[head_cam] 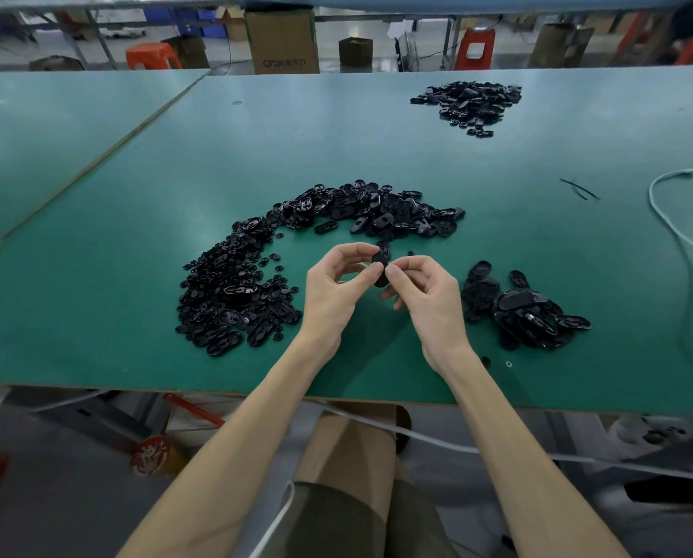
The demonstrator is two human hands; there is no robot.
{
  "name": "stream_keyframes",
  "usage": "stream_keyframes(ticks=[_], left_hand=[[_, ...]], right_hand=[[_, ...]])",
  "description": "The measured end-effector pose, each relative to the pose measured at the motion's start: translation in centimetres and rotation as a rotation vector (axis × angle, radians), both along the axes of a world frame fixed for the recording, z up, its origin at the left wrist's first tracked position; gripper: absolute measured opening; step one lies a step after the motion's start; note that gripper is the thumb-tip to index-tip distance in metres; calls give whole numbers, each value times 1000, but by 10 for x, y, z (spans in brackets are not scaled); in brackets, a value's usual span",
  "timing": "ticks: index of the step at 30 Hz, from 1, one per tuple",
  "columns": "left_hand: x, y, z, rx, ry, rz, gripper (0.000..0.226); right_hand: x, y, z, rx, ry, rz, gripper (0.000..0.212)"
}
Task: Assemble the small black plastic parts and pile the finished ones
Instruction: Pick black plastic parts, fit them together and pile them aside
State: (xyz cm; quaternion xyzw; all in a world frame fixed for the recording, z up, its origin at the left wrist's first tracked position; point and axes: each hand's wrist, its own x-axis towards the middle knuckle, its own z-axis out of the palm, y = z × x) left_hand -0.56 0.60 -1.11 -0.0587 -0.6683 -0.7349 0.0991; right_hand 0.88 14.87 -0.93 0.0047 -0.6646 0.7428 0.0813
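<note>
— So, hands?
— Both raised over the green table, meeting mid-frame. The left hand and right hand each pinch the same small black part between thumb and fingertips; remaining fingers loosely curled
— One piece or two?
— Can't tell. Fingers cover most of it, only a rounded dark end shows between the thumbs. It sits above the table, just this side of the big pile
— Piles?
— Three. That big pile arcs from the left round behind the hands: small round bits at left, longer oval shells at the back. The right pile lies just beside the right hand, oval pieces heaped. The far pile is well apart at back right, pieces too small to read
— Which is finished stock?
— Not readable
— Anything else?
— One white cable snakes down the right side, cut off by the frame edge. Thin black strip near it. Behind the table a cardboard box and red stool, both blurred
</note>
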Motion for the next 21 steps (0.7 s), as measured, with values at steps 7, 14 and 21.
stream_keyframes(ticks=[7,14,21], left_hand=[[1,0,1,-59,22,-87,21],[0,1,1,-47,14,-146,25],[1,2,3,-36,45,-153,27]], right_hand=[[-1,-2,-1,-10,-7,-40,14],[-1,-1,0,27,14,-48,14],[-2,-1,0,5,4,-62,17]])
